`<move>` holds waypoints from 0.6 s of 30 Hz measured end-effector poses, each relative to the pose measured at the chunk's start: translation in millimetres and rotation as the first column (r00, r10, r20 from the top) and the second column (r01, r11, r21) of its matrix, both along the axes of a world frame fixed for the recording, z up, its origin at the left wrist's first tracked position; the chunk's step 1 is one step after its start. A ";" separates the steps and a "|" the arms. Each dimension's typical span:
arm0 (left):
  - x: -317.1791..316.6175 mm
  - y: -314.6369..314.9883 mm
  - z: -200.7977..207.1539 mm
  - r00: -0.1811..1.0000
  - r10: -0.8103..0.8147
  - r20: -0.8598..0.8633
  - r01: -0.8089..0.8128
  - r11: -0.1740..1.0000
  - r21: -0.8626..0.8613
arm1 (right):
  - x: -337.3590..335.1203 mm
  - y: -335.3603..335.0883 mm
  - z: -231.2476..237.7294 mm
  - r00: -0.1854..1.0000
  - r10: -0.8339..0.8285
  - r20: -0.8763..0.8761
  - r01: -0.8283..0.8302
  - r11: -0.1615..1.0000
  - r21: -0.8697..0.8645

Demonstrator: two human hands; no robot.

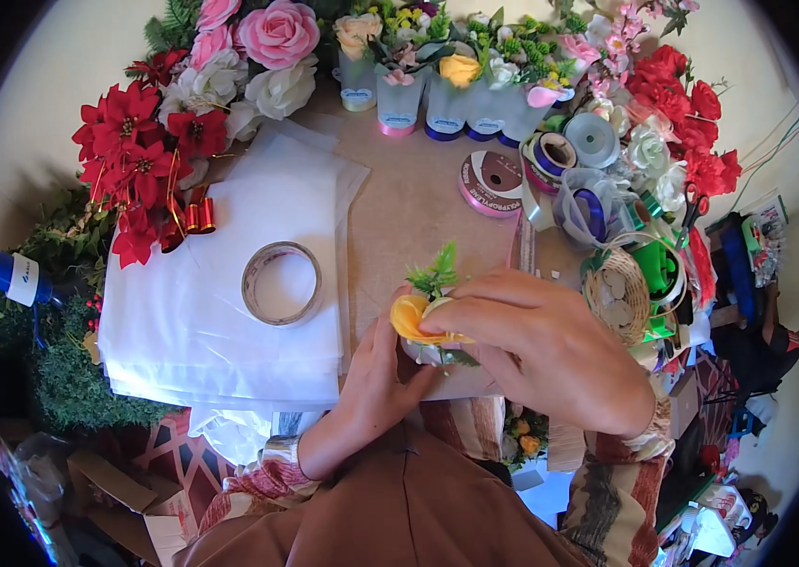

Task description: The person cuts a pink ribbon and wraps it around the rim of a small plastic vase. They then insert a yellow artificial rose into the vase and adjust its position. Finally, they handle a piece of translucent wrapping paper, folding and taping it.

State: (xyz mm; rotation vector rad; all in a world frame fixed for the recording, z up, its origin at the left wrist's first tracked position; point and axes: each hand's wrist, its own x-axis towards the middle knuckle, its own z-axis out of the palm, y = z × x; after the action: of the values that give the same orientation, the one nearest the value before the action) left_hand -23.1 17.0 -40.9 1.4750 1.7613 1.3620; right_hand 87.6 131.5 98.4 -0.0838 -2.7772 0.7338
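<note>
A small posy is held just above the table's near edge. It has a yellow artificial flower (407,317), a green fern-like sprig (435,271) standing up behind it, and something pale underneath. My left hand (373,383) is closed around the posy's lower part from the left. From the right my right hand (546,335) reaches over, its thumb and fingers closed on the yellow flower. The posy's base and some of my fingertips are hidden. Left of my hands, a roll of tape (281,319) lies flat on a stack of white translucent sheets (182,321).
Frosted cups of artificial flowers (445,106) line the back. Red poinsettias (130,128) and pink roses (278,33) fill the back left. To the right are a pink ribbon spool (492,182), a bag of ribbon rolls (591,210), a wicker basket (618,293) and scissors (694,208).
</note>
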 end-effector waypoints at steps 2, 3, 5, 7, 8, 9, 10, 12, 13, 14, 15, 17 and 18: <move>0.3 0.2 -4.3 1.000 0.018 -0.006 -0.018 1.000 0.013 | -0.6 -1.4 -0.9 1.000 -0.013 -0.004 0.013 1.000 -0.014; 0.4 0.4 -6.3 1.000 0.026 -0.008 -0.026 0.999 0.020 | -0.6 -1.9 -2.2 1.000 -0.016 -0.011 0.016 1.000 -0.006; -0.5 1.5 -6.0 0.999 0.028 -0.037 -0.025 0.996 0.080 | -0.3 -2.7 -4.7 0.999 -0.021 -0.025 0.021 1.000 0.006; -0.9 2.0 -6.8 0.998 0.031 -0.050 -0.026 0.994 0.108 | -0.4 -3.4 -5.1 1.000 -0.023 -0.012 0.023 1.000 0.006; -1.1 1.9 -7.1 0.998 0.027 -0.050 -0.021 0.994 0.108 | 0.3 -4.2 -5.0 1.000 -0.029 -0.007 0.029 1.000 0.006; -1.1 1.9 -7.0 0.999 0.022 -0.050 -0.016 0.994 0.107 | 0.8 -4.8 -5.1 0.999 -0.035 -0.006 0.035 0.999 0.004; -0.9 1.9 -6.4 0.999 0.020 -0.049 -0.015 0.995 0.102 | 1.3 -5.1 -5.3 0.999 -0.041 -0.005 0.041 0.999 0.002; -0.4 1.8 -6.1 0.999 0.024 -0.046 -0.020 0.996 0.090 | 1.4 -4.8 -8.0 0.999 -0.041 -0.016 0.041 0.999 0.004; -0.3 1.9 -6.1 0.999 0.025 -0.040 -0.022 0.996 0.084 | 1.3 -4.8 -10.0 0.999 -0.038 -0.028 0.038 0.999 0.008; -0.2 1.8 -5.5 0.999 0.026 -0.034 -0.024 0.997 0.077 | 1.1 -4.8 -11.0 0.999 -0.036 -0.040 0.036 0.999 0.011; -0.1 1.8 -5.0 0.999 0.027 -0.028 -0.025 0.997 0.070 | 0.9 -4.9 -11.3 0.998 -0.034 -0.047 0.035 0.999 0.018; -0.2 1.6 -4.0 0.999 0.026 -0.031 -0.024 0.997 0.075 | 0.5 -5.6 -11.7 0.998 -0.030 -0.061 0.032 0.999 0.034; -0.3 1.5 -3.6 0.999 0.026 -0.032 -0.023 0.997 0.078 | 0.6 -6.0 -12.7 0.997 -0.031 -0.069 0.034 0.999 0.038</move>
State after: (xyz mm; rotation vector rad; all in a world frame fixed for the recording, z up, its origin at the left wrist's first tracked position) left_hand -23.4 18.5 -44.5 1.5294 1.7702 1.4416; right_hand 88.2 125.5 85.7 -0.0938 -2.7168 0.6614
